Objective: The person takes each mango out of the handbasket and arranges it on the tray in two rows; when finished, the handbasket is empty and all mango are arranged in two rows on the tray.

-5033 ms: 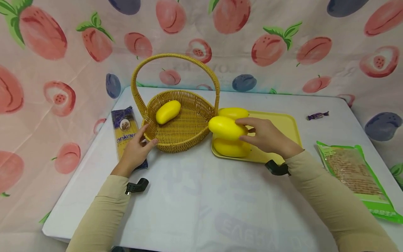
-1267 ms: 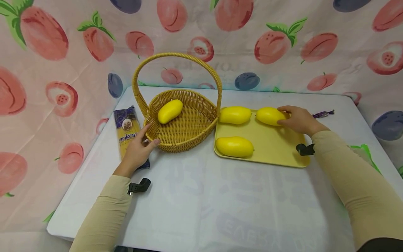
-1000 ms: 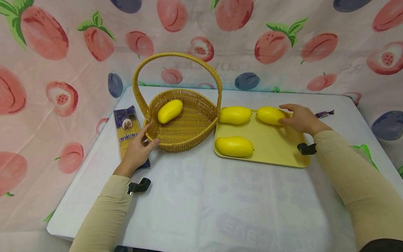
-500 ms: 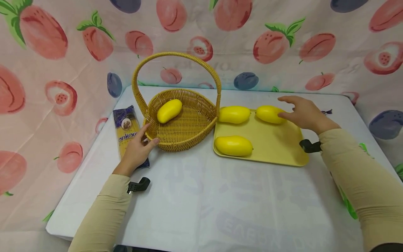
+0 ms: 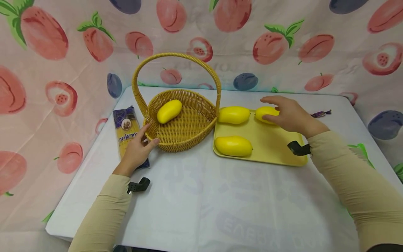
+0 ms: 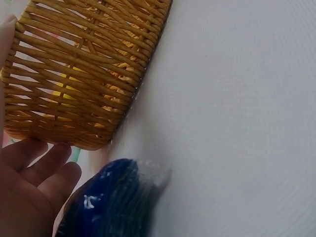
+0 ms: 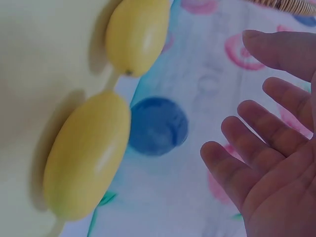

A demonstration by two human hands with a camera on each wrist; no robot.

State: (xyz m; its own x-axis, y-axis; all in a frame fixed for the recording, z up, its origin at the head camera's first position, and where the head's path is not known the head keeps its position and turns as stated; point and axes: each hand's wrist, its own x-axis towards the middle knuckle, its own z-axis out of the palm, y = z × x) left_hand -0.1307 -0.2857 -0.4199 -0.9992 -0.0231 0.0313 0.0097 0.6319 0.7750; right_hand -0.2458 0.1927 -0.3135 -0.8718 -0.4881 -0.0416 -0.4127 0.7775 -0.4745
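A wicker basket [image 5: 185, 131] with a tall arched handle holds one yellow mango [image 5: 169, 111]. My left hand [image 5: 136, 152] holds the basket's near left side, thumb at the rim and fingers against the woven wall. On a yellow tray [image 5: 270, 150] lie three more mangoes: a front one [image 5: 233, 146], a back left one [image 5: 234, 115] and a back right one [image 5: 265, 112]. My right hand [image 5: 291, 115] hovers over the back right mango, overlapping part of it in the head view. Its fingers [image 7: 256, 143] are spread and hold nothing in the right wrist view.
A blue and yellow pasta packet [image 5: 126, 126] lies left of the basket, partly under my left hand. Behind my right wrist lies a purple wrapped candy [image 5: 321, 113]. A green-edged bag [image 5: 362, 152] is mostly hidden by my right sleeve. Fruit-patterned cloth walls the back and left.
My right hand moved a mango from over the tray's left side to its back right and let go. It drew back to the right, then came left again. The left hand stayed at the basket.
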